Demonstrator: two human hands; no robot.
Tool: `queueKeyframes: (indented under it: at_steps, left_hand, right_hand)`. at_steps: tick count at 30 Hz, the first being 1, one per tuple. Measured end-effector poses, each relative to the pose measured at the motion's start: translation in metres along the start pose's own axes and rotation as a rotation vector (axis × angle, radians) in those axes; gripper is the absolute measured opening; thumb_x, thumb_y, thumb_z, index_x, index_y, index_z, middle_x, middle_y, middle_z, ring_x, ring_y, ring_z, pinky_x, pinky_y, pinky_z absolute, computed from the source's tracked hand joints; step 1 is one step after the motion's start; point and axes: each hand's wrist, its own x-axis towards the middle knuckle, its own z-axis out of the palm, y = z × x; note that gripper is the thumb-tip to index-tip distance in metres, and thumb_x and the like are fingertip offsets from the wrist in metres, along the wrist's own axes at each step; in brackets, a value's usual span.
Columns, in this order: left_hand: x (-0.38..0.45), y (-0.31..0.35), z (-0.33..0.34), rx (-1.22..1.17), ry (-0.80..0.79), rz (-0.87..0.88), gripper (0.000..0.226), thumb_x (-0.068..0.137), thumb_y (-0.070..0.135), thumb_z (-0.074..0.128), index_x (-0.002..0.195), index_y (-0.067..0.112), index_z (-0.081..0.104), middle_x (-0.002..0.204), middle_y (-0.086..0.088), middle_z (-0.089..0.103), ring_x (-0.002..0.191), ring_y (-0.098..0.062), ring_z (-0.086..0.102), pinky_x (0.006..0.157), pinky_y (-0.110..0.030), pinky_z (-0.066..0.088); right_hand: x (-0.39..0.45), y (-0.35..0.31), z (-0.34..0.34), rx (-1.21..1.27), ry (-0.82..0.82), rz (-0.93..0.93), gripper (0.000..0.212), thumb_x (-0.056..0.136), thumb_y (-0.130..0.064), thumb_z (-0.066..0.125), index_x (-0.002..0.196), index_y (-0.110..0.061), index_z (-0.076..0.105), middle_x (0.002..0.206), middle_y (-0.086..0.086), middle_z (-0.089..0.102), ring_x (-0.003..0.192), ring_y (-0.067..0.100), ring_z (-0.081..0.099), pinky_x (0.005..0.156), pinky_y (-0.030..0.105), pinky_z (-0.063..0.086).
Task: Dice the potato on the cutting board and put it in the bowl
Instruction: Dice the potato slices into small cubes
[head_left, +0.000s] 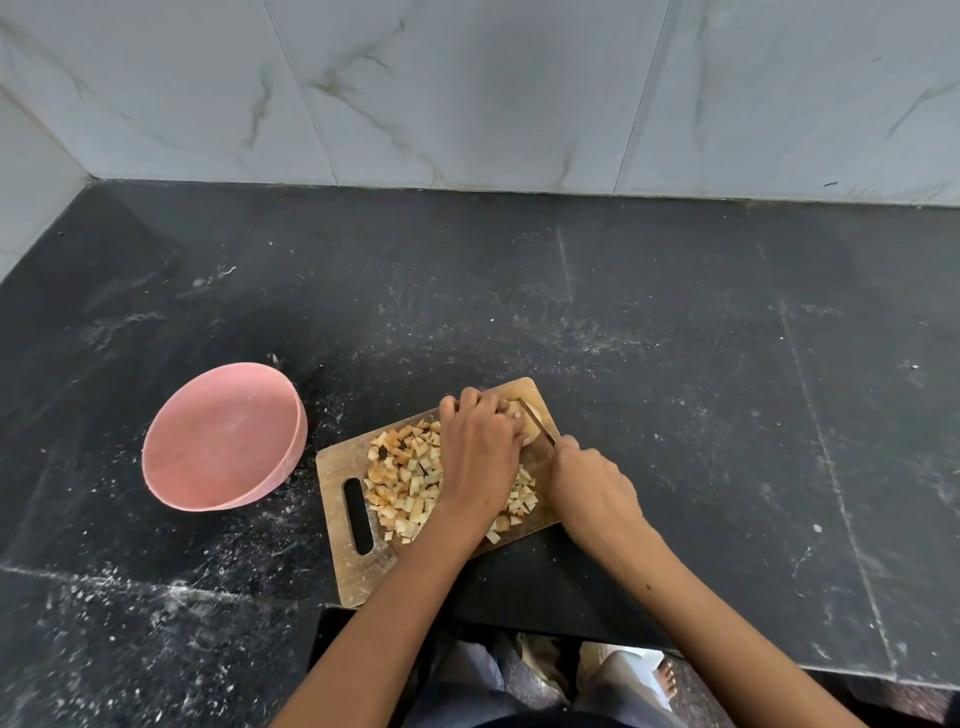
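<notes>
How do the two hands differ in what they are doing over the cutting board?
The left hand presses down on the uncut potato piece with curled fingers, while the right hand grips the knife. The left hand lies over the pile of potato cubes; the right hand is at the cutting board's right edge. Both work at the board's far end.

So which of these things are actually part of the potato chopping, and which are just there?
Part of the job:
left hand
right hand
knife
potato piece
diced potato
wooden cutting board
pink bowl

Just there:
black countertop
marble-look wall tiles
</notes>
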Motion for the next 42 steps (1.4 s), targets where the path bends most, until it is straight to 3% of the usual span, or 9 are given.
queueKeyframes:
  at_steps: [6,9,12,16,23,31,36,39,42]
  left_hand:
    - [0.0,0.002,0.002,-0.004,0.005,-0.019,0.007,0.073,0.028,0.082,0.077,0.025,0.078,0.088,0.005,0.068,0.084,-0.018,0.053,0.081,-0.039,0.036]
    - [-0.002,0.0,0.002,-0.018,0.013,-0.006,0.008,0.072,0.027,0.084,0.077,0.025,0.078,0.088,0.006,0.071,0.084,-0.018,0.055,0.081,-0.039,0.037]
    - [-0.003,0.0,0.001,-0.039,0.021,0.001,0.01,0.069,0.026,0.085,0.076,0.024,0.078,0.088,0.005,0.073,0.084,-0.018,0.058,0.081,-0.04,0.039]
    - [-0.004,-0.001,0.0,-0.047,0.029,0.024,0.01,0.07,0.021,0.085,0.078,0.023,0.078,0.091,0.004,0.072,0.088,-0.019,0.057,0.082,-0.037,0.035]
    - [-0.004,-0.003,-0.001,-0.085,0.03,0.017,0.012,0.068,0.02,0.086,0.074,0.026,0.078,0.089,0.005,0.072,0.086,-0.02,0.058,0.078,-0.039,0.037]
    - [-0.001,-0.005,-0.004,-0.106,0.021,-0.001,0.014,0.065,0.025,0.088,0.074,0.028,0.078,0.085,0.009,0.071,0.082,-0.018,0.055,0.074,-0.031,0.019]
    - [-0.002,-0.007,-0.003,-0.113,0.02,-0.001,0.012,0.066,0.026,0.087,0.073,0.028,0.078,0.087,0.009,0.072,0.084,-0.017,0.056,0.077,-0.031,0.021]
    - [-0.001,-0.008,-0.002,-0.12,0.018,0.009,0.013,0.066,0.025,0.087,0.073,0.027,0.077,0.088,0.009,0.072,0.084,-0.017,0.057,0.077,-0.031,0.021]
    - [-0.001,-0.01,-0.002,-0.12,0.024,0.041,0.012,0.067,0.022,0.087,0.074,0.027,0.077,0.092,0.007,0.072,0.086,-0.019,0.058,0.079,-0.032,0.021]
  right_hand:
    - [-0.024,0.017,0.004,-0.06,-0.08,0.014,0.017,0.096,-0.003,0.032,0.109,-0.01,0.04,0.109,0.013,0.059,0.099,0.031,0.06,0.067,0.034,0.04]
    - [-0.035,0.029,0.003,-0.039,-0.09,-0.003,0.008,0.099,-0.01,0.029,0.096,-0.013,0.037,0.095,0.01,0.057,0.091,0.029,0.059,0.066,0.034,0.04]
    - [-0.04,0.033,0.0,0.049,-0.049,-0.047,0.019,0.103,-0.021,0.027,0.093,-0.012,0.041,0.083,0.007,0.052,0.083,0.029,0.058,0.065,0.034,0.041]
    - [-0.027,0.019,-0.005,0.154,0.022,-0.047,0.027,0.104,-0.027,0.025,0.094,-0.011,0.043,0.093,0.012,0.06,0.084,0.03,0.058,0.069,0.037,0.045]
    - [0.007,-0.002,0.002,0.072,0.047,-0.039,0.027,0.102,-0.019,0.027,0.116,-0.007,0.047,0.108,0.014,0.061,0.098,0.033,0.06,0.068,0.034,0.038]
    - [-0.008,0.005,0.011,-0.038,-0.001,-0.004,0.032,0.098,-0.005,0.031,0.128,-0.007,0.038,0.111,0.013,0.06,0.099,0.032,0.061,0.07,0.035,0.042]
    - [-0.028,0.021,0.015,-0.08,-0.063,0.009,0.024,0.098,-0.005,0.031,0.121,-0.01,0.037,0.107,0.012,0.06,0.095,0.03,0.062,0.067,0.034,0.041]
    - [-0.038,0.03,0.014,-0.045,-0.069,-0.024,0.01,0.099,-0.011,0.028,0.103,-0.013,0.036,0.095,0.011,0.059,0.089,0.031,0.061,0.065,0.035,0.042]
    - [-0.042,0.031,0.006,0.095,-0.011,-0.061,0.023,0.103,-0.026,0.024,0.092,-0.013,0.04,0.081,0.005,0.054,0.078,0.029,0.056,0.065,0.036,0.044]
